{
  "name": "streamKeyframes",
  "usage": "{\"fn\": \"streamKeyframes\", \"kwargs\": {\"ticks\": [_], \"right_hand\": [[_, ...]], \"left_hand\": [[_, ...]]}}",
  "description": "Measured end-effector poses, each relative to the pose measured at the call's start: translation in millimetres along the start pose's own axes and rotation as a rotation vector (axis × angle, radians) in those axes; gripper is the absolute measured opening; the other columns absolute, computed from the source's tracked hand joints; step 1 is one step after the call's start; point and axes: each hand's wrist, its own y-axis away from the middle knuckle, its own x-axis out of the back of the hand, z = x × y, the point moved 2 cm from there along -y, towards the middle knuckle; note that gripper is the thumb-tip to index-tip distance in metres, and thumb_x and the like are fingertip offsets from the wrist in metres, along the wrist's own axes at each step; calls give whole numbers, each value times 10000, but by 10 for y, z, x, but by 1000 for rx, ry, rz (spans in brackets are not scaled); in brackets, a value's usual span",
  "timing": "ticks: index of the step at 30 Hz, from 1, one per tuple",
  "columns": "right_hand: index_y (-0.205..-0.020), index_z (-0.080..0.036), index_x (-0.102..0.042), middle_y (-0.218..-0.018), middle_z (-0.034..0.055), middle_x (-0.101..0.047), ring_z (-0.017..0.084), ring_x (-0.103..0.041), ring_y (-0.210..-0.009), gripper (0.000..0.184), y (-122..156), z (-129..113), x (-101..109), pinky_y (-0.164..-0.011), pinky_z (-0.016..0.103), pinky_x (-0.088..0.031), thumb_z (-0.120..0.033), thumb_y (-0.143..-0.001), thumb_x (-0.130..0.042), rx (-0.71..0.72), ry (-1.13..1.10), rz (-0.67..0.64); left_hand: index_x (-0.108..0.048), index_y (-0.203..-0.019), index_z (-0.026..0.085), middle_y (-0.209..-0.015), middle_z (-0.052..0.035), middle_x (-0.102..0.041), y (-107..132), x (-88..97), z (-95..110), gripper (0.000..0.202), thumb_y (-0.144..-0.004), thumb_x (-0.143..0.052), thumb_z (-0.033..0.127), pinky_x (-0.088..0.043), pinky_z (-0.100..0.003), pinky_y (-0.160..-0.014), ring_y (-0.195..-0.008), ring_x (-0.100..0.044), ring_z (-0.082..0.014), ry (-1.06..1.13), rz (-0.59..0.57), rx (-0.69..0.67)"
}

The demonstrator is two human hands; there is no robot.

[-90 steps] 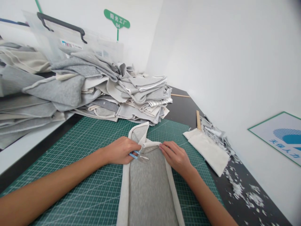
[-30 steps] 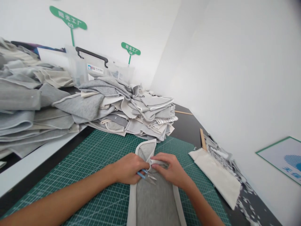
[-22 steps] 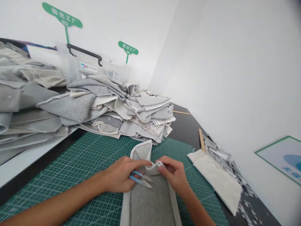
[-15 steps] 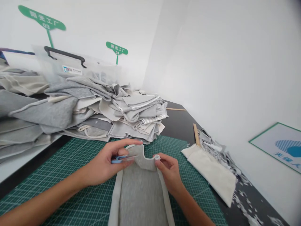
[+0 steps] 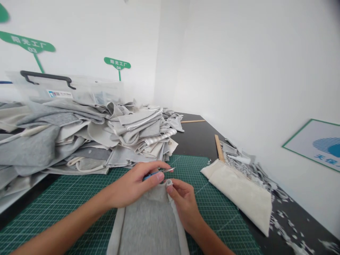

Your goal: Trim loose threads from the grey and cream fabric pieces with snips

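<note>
A long grey fabric piece (image 5: 148, 226) with pale bound edges lies along the green cutting mat (image 5: 217, 212) in front of me. My left hand (image 5: 132, 186) is closed around small blue-handled thread snips (image 5: 150, 175), their metal blades pointing right over the far end of the fabric. My right hand (image 5: 183, 202) pinches the fabric's far right corner, where the pale edging is rolled into a small curl between thumb and fingers. The snips' tips are just above that corner, apart from it. The left fingers hide part of the fabric's far edge.
Grey and cream cloth pieces (image 5: 87, 138) are heaped at the back left, before a clear plastic box (image 5: 85, 85). To the right lie a folded cream cloth (image 5: 241, 193), a wooden ruler (image 5: 219, 148) and scattered fabric scraps (image 5: 284, 219) along the wall.
My left hand has let go of the fabric's far left edge and brought the snips rightward toward the pinched corner. The right hand keeps its pinch. The view has shifted to the right.
</note>
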Motion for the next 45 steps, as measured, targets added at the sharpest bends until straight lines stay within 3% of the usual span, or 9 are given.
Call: {"fn": "streamKeyframes", "kwargs": {"ticks": [4,9,13,19,24,30,36,45], "right_hand": [[-977,-267,-802,-924,41,-786,192,-696,-845,178,-3,-3,-22,-802,304,-530,-352,-830,-750,14,-20,-48],[-944,-279,-801,-882,23,-792,165,-709,-795,150,-1,-7,-24,-740,261,-545,-309,-798,-783,6,-22,4],[-940,-248,-805,-904,49,-804,193,-736,-798,168,8,-6,-42,-732,286,-577,-308,-785,-785,-26,8,26],[-918,-264,-813,-896,29,-813,189,-759,-797,149,20,-3,-70,-731,266,-595,-257,-771,-789,-9,23,45],[-936,-269,-812,-915,28,-813,207,-772,-808,176,21,32,-75,-744,291,-612,-235,-766,-780,14,42,64],[-908,-273,-815,-877,18,-815,195,-774,-789,170,28,30,-85,-724,266,-609,-208,-755,-781,34,67,80],[-909,-265,-815,-859,16,-814,202,-774,-769,194,29,53,-76,-706,273,-614,-171,-742,-779,41,85,81],[-882,-260,-811,-863,14,-814,203,-773,-769,147,30,62,-84,-715,287,-622,-188,-763,-766,111,105,93]], "left_hand": [[-634,-1223,296,-1180,8,-704,26,-26,-52,314,-1028,-416,411,-481,-325,-930,-1064,-637,-173,-126,-70,-50],[-644,-1206,336,-1173,55,-721,47,75,-80,255,-1009,-481,335,-510,-254,-850,-1047,-671,-143,-220,-58,-119],[-590,-1255,380,-1143,73,-723,103,124,-70,282,-981,-541,331,-527,-270,-844,-1002,-685,-137,-384,-18,-174],[-499,-1377,281,-886,-19,-675,157,98,-10,367,-1023,-446,363,-481,-261,-537,-663,-646,-150,-656,25,-397],[-474,-1418,240,-866,-31,-641,199,100,-26,404,-1030,-435,348,-455,-287,-507,-620,-626,-159,-913,32,-520],[-497,-1408,217,-831,-16,-627,212,139,-31,421,-1019,-468,375,-428,-278,-496,-605,-596,-140,-977,-5,-558],[-531,-1364,171,-762,0,-596,223,60,78,385,-1018,-484,333,-412,-312,-459,-542,-545,-147,-1012,-35,-624],[-546,-1334,164,-792,-5,-624,209,1,51,359,-1028,-464,330,-421,-339,-452,-541,-563,-153,-1088,-9,-602]]}}
